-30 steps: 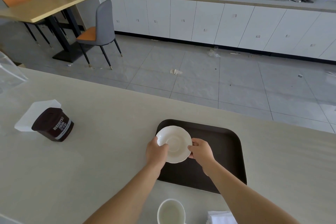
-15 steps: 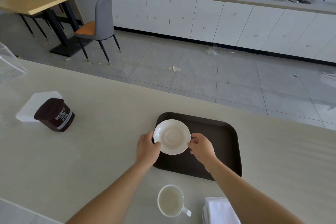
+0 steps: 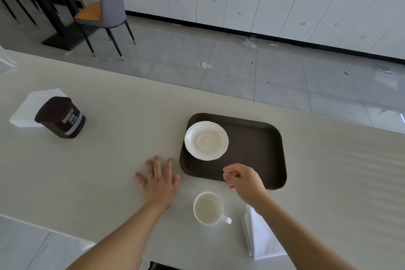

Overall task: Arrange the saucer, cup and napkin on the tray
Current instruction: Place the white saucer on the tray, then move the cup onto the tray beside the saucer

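A white saucer [image 3: 206, 140] lies on the left part of a dark brown tray [image 3: 256, 149] on the pale counter. A white cup [image 3: 208, 208] stands empty on the counter just in front of the tray, its handle pointing right. A folded white napkin [image 3: 262, 238] lies right of the cup, partly under my right forearm. My left hand [image 3: 158, 180] rests flat on the counter left of the tray, fingers spread, holding nothing. My right hand [image 3: 243, 178] hovers over the tray's near edge with fingers loosely curled and nothing in them.
A brown Hershey's cocoa tub [image 3: 61, 117] stands at the left on a stack of white napkins [image 3: 26, 107]. The counter's far edge drops to a tiled floor. A grey chair [image 3: 105, 11] and a wooden table stand beyond.
Both hands have let go of the saucer, which now lies on the tray. They have pulled back toward me, the left onto the counter, the right over the tray's near edge.
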Available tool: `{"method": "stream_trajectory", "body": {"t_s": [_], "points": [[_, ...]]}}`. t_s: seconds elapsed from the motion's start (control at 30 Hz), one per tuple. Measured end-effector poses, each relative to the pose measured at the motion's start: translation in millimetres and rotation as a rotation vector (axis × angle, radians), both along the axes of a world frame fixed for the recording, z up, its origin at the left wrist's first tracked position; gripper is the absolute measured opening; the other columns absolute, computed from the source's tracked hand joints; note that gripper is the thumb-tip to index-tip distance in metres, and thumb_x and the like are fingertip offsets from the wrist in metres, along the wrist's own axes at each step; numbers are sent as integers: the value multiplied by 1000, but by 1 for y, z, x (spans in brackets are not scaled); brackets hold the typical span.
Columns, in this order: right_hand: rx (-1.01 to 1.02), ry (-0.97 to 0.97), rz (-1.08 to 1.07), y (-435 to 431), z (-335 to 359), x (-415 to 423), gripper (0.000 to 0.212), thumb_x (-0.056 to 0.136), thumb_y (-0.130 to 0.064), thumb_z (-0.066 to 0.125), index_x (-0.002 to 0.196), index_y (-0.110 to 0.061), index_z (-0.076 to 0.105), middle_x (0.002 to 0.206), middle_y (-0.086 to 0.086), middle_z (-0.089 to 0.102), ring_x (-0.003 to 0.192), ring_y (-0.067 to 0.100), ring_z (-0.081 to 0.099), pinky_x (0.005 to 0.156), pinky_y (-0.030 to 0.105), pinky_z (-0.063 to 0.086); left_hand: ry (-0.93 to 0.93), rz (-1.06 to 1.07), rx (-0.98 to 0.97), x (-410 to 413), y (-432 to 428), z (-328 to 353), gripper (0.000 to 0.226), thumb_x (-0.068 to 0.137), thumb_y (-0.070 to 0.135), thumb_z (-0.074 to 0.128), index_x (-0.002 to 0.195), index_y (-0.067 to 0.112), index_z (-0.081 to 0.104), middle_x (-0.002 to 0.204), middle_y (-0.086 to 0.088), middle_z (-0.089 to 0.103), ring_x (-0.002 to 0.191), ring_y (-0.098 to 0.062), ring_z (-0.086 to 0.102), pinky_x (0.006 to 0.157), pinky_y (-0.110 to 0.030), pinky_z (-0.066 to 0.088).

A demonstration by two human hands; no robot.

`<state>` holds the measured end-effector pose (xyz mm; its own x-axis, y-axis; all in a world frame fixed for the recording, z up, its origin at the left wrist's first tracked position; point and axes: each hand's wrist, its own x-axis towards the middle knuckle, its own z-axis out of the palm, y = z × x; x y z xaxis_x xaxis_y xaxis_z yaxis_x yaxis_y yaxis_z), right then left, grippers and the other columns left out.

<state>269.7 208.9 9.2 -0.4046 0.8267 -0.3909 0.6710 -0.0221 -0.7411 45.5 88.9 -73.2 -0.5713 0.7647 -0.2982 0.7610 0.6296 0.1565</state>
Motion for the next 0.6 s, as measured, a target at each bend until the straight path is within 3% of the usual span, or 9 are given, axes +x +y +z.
{"method": "stream_trajectory", "body": {"t_s": [0.13,0.2,0.3,0.5,0.6], "points": [[26,-57,98,-23,3,22,16,95,-26,60,104,-30,72,87,-15,69,78,7,66,77,24,56,17,8,19,1,-3,-14,66,96,55,17,155,34,-7,165,-8,-14,150,-33,-16,114,-65,-9],[26,-129,152,-32,4,34,22,95,-20,59,111,-28,72,93,-18,67,82,4,64,76,15,50,46,15,22,3,-3,-15,67,95,55,15,155,34,-6,165,-8,-13,150,-32,-16,114,-65,-10],[-9,-218,255,-43,3,46,40,82,-11,63,119,-27,68,101,-17,66,87,8,63,77,13,49,86,22,43,5,-4,-16,67,95,56,17,156,32,1,166,-10,-5,152,-33,-10,114,-64,-9],[61,-258,343,-57,-7,46,40,79,-42,78,115,-30,68,99,-20,62,79,5,64,70,12,49,101,25,112,6,-6,-17,67,93,55,28,155,31,17,165,-10,8,152,-32,0,116,-64,-2],[132,-256,328,-62,-15,42,31,81,-44,76,108,-29,71,100,-16,67,77,7,63,70,12,48,95,37,142,6,-6,-17,67,92,56,30,154,32,20,165,-9,10,152,-31,0,117,-63,-2]]}}
